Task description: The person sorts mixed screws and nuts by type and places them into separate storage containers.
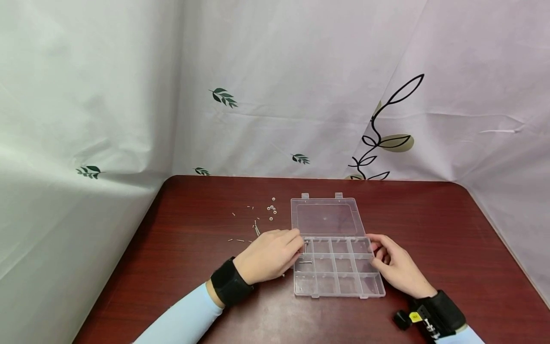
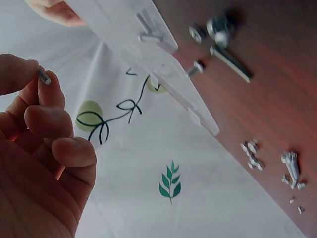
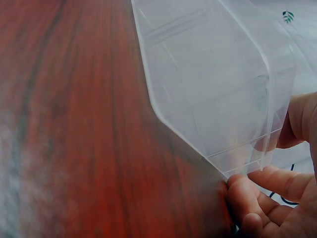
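Note:
A clear plastic compartment box [image 1: 339, 295] lies on the table with its lid [image 1: 325, 224] folded back. My left hand [image 1: 272, 253] is over the box's left side. Between thumb and forefinger it pinches a small metal screw [image 2: 44, 78], of which only the shank end shows; the other fingers curl toward the palm. At the box's right edge, my right hand [image 1: 397, 265] holds the side wall, with fingertips against the clear plastic [image 3: 208, 89] in the right wrist view. Two screws, one of them a long screw [image 1: 305, 262], lie in the left-hand compartments.
Several small nuts [image 1: 271, 208] are scattered on the table left of the lid. Nearer the left hand lie long screws [image 1: 257, 228] and several short ones. White cloth [image 1: 275, 119] with leaf prints hangs behind the dark red table [image 1: 429, 215].

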`<action>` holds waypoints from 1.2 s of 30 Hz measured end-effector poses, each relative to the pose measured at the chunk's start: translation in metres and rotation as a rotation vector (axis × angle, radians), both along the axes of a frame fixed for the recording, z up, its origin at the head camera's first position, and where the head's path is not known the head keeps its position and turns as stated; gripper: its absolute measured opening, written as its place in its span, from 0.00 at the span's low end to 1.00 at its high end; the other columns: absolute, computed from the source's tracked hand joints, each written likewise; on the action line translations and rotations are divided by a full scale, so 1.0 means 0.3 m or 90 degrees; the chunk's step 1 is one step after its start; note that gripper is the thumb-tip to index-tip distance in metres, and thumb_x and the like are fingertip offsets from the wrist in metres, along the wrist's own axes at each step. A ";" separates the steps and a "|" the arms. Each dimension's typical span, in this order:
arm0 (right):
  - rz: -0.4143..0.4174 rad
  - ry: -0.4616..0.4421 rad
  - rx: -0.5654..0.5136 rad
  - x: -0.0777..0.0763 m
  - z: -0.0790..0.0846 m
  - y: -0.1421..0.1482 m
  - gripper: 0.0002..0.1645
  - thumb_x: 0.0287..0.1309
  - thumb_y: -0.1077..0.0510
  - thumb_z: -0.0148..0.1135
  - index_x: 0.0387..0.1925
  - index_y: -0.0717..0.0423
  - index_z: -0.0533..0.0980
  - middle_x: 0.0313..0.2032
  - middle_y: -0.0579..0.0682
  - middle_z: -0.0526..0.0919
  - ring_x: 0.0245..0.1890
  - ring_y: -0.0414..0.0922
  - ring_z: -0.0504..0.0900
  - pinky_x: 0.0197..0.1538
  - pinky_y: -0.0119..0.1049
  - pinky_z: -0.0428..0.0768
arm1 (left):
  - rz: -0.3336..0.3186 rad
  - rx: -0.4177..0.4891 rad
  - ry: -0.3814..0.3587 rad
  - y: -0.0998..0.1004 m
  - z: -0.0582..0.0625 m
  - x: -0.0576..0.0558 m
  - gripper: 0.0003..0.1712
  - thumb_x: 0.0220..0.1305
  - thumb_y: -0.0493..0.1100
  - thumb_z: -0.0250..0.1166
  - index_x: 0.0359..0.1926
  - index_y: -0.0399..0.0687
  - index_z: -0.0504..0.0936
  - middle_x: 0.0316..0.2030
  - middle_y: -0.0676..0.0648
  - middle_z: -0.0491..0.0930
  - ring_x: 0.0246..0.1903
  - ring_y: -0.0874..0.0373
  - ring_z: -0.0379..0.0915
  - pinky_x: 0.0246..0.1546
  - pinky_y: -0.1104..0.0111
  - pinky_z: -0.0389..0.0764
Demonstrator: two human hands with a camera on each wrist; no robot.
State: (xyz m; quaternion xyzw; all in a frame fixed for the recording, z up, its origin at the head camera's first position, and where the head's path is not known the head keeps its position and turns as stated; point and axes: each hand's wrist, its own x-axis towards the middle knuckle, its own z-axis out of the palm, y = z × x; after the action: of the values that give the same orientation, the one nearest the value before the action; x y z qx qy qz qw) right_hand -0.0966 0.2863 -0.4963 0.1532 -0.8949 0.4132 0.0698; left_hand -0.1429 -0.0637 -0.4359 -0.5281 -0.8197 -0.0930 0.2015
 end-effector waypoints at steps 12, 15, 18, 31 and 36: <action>0.003 0.002 -0.004 0.000 0.004 -0.004 0.31 0.53 0.74 0.62 0.60 0.58 0.73 0.39 0.49 0.75 0.32 0.35 0.72 0.34 0.28 0.70 | 0.000 -0.033 -0.045 0.013 -0.020 0.018 0.30 0.61 0.59 0.68 0.57 0.47 0.75 0.48 0.52 0.72 0.34 0.62 0.75 0.36 0.69 0.78; 0.004 0.002 -0.003 0.000 0.005 -0.004 0.30 0.54 0.74 0.62 0.60 0.59 0.73 0.39 0.49 0.75 0.32 0.35 0.72 0.34 0.28 0.69 | 0.011 -0.044 -0.058 0.007 -0.018 0.012 0.37 0.60 0.62 0.68 0.63 0.46 0.73 0.54 0.51 0.71 0.38 0.63 0.76 0.38 0.69 0.78; 0.003 0.003 -0.004 -0.001 0.006 -0.004 0.30 0.54 0.75 0.62 0.59 0.59 0.73 0.38 0.49 0.75 0.32 0.35 0.72 0.34 0.28 0.70 | 0.021 -0.045 -0.063 -0.003 -0.015 0.003 0.37 0.60 0.62 0.68 0.64 0.48 0.73 0.53 0.52 0.71 0.38 0.63 0.76 0.38 0.70 0.78; 0.004 0.008 -0.009 -0.004 0.002 -0.001 0.31 0.52 0.75 0.63 0.59 0.58 0.73 0.39 0.49 0.75 0.32 0.35 0.72 0.33 0.27 0.70 | 0.125 -0.057 -0.065 -0.101 0.006 -0.093 0.31 0.62 0.60 0.67 0.59 0.48 0.76 0.47 0.51 0.72 0.36 0.60 0.75 0.38 0.66 0.79; 0.002 0.009 -0.010 -0.004 0.001 -0.001 0.31 0.52 0.75 0.63 0.59 0.59 0.73 0.38 0.49 0.75 0.32 0.35 0.72 0.33 0.28 0.70 | 0.168 -0.069 -0.060 -0.144 0.007 -0.126 0.28 0.61 0.58 0.68 0.56 0.47 0.78 0.45 0.49 0.72 0.34 0.57 0.76 0.37 0.64 0.80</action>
State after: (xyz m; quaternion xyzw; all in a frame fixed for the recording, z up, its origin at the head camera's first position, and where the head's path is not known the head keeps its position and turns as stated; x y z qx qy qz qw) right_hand -0.0977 0.2858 -0.4959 0.1573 -0.8909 0.4190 0.0768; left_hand -0.1805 -0.1070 -0.4340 -0.4212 -0.8942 -0.0461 0.1448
